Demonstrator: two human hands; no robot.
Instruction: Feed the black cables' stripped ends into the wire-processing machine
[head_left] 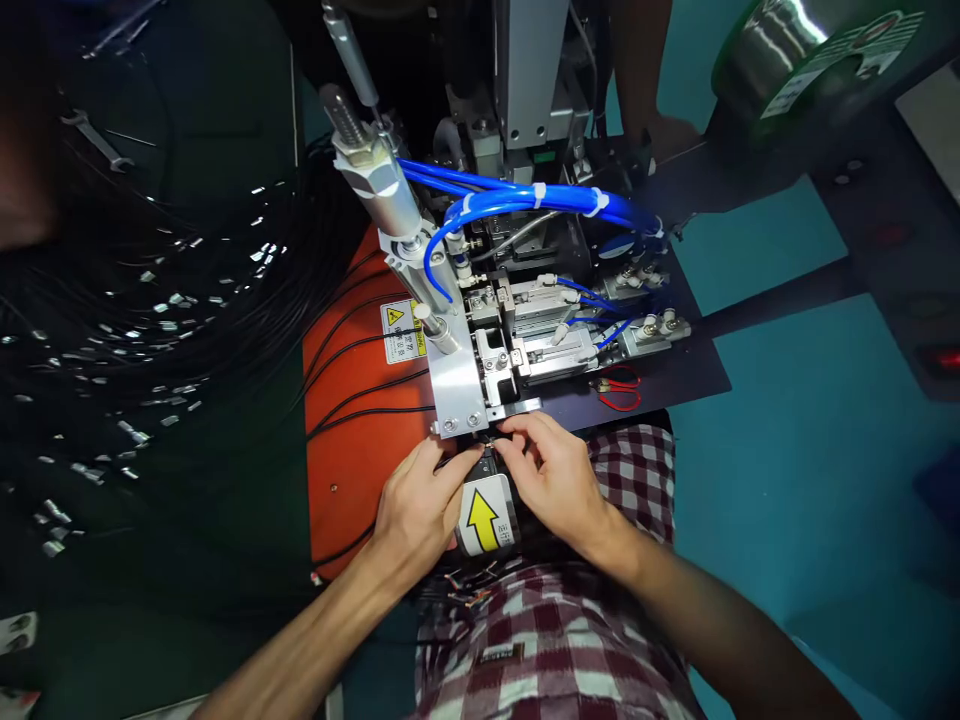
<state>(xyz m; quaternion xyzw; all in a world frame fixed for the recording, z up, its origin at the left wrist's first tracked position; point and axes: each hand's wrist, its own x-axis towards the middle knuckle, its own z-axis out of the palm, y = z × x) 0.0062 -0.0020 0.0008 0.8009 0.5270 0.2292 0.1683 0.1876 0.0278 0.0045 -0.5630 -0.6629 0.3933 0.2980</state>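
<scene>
My left hand [421, 500] is closed at the front of the machine [455, 375], its thumb and forefinger pinched around something too small to make out. Facing it, my right hand [553, 478] pinches at the same spot, fingertips almost meeting the left thumb. A tiny copper-coloured bit [490, 446] shows between the two hands, over a narrow black fixture [487, 466]. Just below lies a white label with a yellow arrow [484, 518]. Black cables [360, 412] run across the orange plate [341, 505] on the left into the machine.
A big bundle of black cables with shiny connector ends [176, 300] covers the left side, beside a wrench [97, 138]. Blue air tubes [555, 195] arch over the machine. Red-handled snips [621, 388] lie to the right. A solder wire spool [795, 60] stands at upper right.
</scene>
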